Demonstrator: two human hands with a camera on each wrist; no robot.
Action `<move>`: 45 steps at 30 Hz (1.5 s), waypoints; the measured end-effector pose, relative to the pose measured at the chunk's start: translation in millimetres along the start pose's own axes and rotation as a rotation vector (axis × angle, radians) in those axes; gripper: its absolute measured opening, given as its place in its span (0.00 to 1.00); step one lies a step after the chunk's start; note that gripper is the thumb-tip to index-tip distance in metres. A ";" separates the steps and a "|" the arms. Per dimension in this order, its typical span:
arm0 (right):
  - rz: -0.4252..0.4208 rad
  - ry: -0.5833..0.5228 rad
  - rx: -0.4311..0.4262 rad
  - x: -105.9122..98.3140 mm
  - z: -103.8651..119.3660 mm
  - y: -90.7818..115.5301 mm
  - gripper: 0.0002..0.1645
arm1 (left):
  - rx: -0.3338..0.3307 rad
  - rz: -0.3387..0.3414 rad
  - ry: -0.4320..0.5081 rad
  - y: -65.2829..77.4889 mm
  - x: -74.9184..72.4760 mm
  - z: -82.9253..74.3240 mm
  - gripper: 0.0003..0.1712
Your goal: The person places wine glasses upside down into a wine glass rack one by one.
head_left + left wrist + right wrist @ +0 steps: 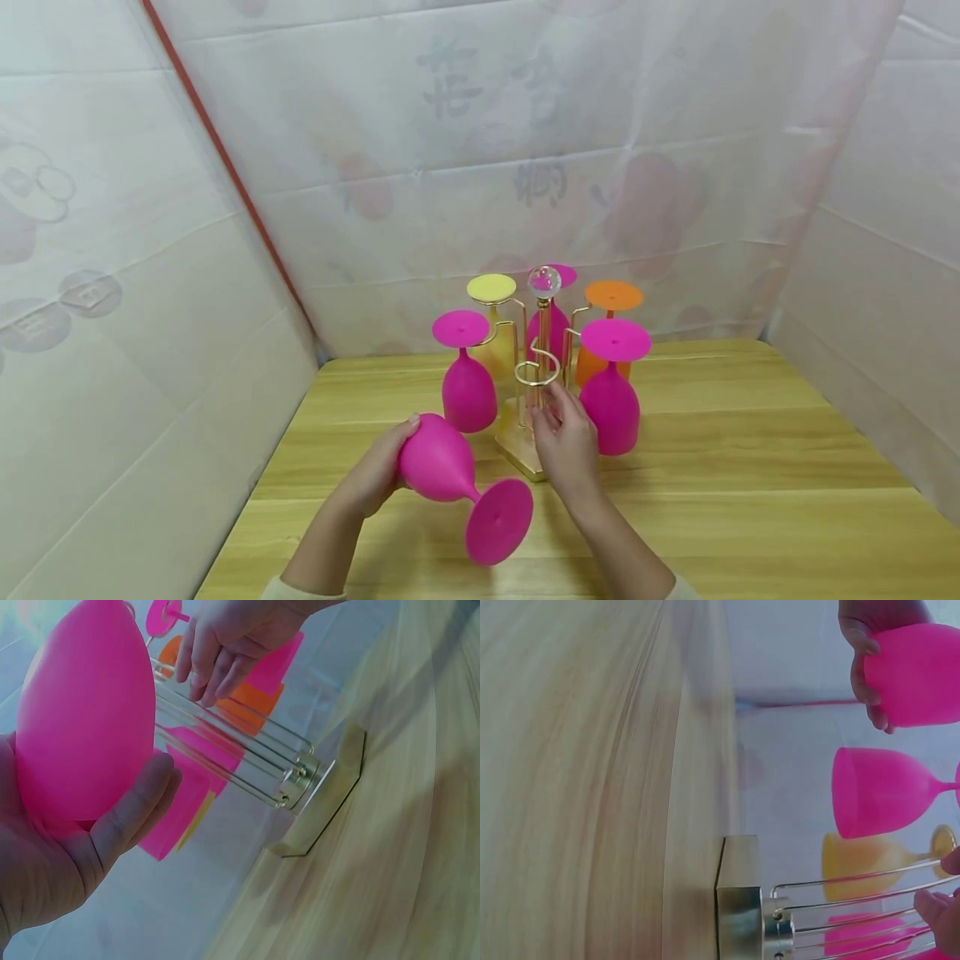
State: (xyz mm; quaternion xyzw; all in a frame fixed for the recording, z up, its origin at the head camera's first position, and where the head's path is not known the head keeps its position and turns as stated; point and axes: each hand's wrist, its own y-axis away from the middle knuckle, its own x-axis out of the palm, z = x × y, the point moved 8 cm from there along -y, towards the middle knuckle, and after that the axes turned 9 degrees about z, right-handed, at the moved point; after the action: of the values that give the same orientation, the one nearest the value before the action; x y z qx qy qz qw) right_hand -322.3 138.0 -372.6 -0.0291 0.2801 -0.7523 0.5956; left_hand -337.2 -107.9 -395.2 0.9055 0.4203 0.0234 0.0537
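My left hand holds a pink wine glass by its bowl, tilted, with the round foot toward me and to the right. In the left wrist view the fingers wrap the bowl from below. My right hand is at the front of a gold wire glass rack, just under its bare front loop. Thumb and forefinger close around a rack wire in the right wrist view. A pink glass hangs upside down left of the loop, another pink glass right of it.
Behind these hang a yellow glass, an orange glass and a further pink glass, all foot up. A clear ball tops the rack's post. Pale sheeting walls the wooden table at the back and sides.
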 end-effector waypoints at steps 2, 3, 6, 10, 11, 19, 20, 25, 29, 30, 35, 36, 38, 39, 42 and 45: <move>0.001 0.005 -0.001 -0.4 0.8 1.1 0.27 | 0.007 0.010 0.006 0.3 2.8 -0.4 0.37; 0.002 0.005 -0.002 -0.6 1.1 1.8 0.27 | 0.010 0.015 0.011 0.3 4.5 -0.7 0.37; -0.009 -0.002 -0.022 -2.3 3.6 4.4 0.27 | 0.014 0.027 0.038 0.3 9.3 -0.6 0.36; -0.079 0.044 -0.126 -8.9 13.1 9.2 0.25 | 0.019 0.038 0.086 -1.4 15.1 -0.3 0.34; -0.101 0.070 -0.164 -10.8 16.4 10.8 0.24 | 0.022 0.040 0.101 -2.2 16.2 -0.1 0.34; -0.160 0.132 -0.415 -14.4 43.1 22.3 0.18 | 0.048 0.079 0.209 -7.1 28.5 4.8 0.36; -0.148 0.113 -0.439 -13.8 44.8 23.0 0.18 | 0.050 0.084 0.222 -8.1 30.2 5.5 0.37; -0.014 0.028 -0.526 -5.9 50.0 27.4 0.19 | 0.055 0.100 0.289 -13.6 39.2 8.4 0.39; 0.129 -0.017 -0.505 0.7 47.6 29.3 0.26 | 0.061 0.118 0.349 -19.5 48.5 10.8 0.38; 0.163 -0.025 -0.496 2.2 46.7 29.5 0.28 | 0.060 0.118 0.367 -20.9 50.6 11.8 0.38; 0.287 0.022 -0.392 6.8 40.2 30.5 0.31 | 0.061 0.104 0.435 -25.3 58.8 17.2 0.36; 0.318 0.018 -0.361 8.0 38.6 30.4 0.33 | 0.059 0.098 0.444 -25.9 59.6 18.4 0.36; 0.388 -0.015 -0.319 11.3 35.8 29.9 0.36 | 0.060 0.094 0.461 -27.0 61.5 20.1 0.37; 0.428 -0.055 -0.303 13.3 34.9 29.6 0.37 | 0.058 0.093 0.472 -27.4 62.5 20.9 0.37; 0.554 -0.171 -0.286 20.1 33.9 29.5 0.41 | 0.060 0.099 0.506 -28.7 65.6 22.7 0.37; 0.647 -0.260 -0.252 25.1 32.3 30.7 0.42 | 0.060 0.134 0.548 -29.4 70.4 23.9 0.37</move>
State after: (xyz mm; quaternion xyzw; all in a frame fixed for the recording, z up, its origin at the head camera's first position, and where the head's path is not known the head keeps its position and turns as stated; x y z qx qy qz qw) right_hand -290.4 98.5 -366.6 -0.1074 0.2873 -0.4748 0.8249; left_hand -312.1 -37.1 -422.6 0.8924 0.3588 0.2582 -0.0903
